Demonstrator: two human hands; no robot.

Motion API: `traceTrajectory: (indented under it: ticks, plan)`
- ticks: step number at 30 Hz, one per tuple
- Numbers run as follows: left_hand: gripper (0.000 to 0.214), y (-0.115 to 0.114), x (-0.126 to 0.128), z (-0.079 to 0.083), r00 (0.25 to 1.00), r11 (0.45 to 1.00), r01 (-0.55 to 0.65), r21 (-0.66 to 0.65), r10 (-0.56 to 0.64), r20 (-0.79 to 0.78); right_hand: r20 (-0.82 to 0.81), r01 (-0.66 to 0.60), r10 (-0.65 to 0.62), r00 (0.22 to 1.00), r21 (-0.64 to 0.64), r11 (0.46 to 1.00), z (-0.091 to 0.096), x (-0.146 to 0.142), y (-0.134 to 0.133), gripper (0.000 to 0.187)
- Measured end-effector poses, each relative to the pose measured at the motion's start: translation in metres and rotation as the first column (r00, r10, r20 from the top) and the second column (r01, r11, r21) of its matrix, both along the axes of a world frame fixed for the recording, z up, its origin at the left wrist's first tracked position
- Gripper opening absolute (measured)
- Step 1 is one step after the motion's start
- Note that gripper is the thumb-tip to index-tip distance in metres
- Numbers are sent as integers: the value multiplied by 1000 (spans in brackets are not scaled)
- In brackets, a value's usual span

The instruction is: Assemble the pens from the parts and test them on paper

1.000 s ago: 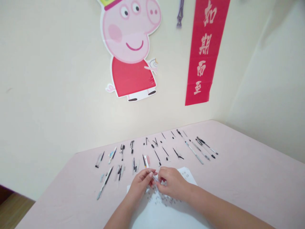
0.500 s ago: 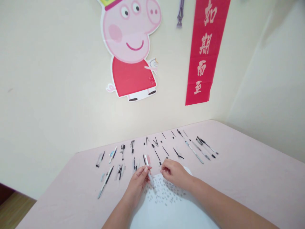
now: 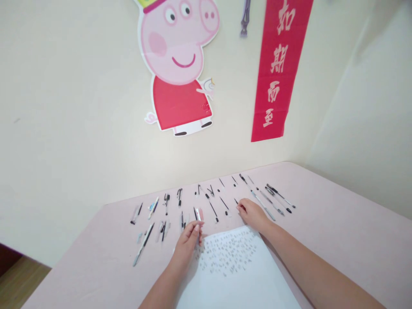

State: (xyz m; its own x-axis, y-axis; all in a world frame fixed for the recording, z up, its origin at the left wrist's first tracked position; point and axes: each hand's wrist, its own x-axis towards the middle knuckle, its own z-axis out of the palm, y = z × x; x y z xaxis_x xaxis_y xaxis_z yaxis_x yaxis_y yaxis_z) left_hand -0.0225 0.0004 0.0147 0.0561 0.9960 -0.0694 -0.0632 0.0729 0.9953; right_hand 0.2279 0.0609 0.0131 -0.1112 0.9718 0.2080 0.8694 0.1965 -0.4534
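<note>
My left hand is closed in a pinch at the upper left edge of a sheet of paper covered with small handwritten characters. Just beyond its fingertips lie a white pen piece and a pink piece. What the pinch holds, if anything, I cannot make out. Over the table past the paper's top right corner, my right hand has its fingers curled together. A thin black pen part shows at its fingertips; the rest is covered by the hand, so its grip is unclear.
Several taken-apart pens, refills and caps lie in rows on the pink table. A grey-and-black pen is at the left, and whole-looking pens lie at the right. Behind stands a wall with a pig cutout and a red banner.
My right hand has moved right and away from me, from above the paper to the black pen parts. The translucent piece below my left fingers no longer shows. More handwriting is uncovered.
</note>
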Motion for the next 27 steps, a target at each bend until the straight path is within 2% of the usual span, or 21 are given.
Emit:
traceTrajectory:
  ticks: [7,15,27]
  plan:
    - [35,1,-2,-1,990,996,72,43,-66,-128,13,-27,27,1000,-8,1000,3,13,2,19]
    - [31,0,-1,-1,988,993,96,64,-87,-129,66,-80,85,994,-65,995,4,15,1,17]
    - [35,-1,-1,1,990,995,85,44,-79,-115,59,-102,103,993,-21,995,3,12,0,14]
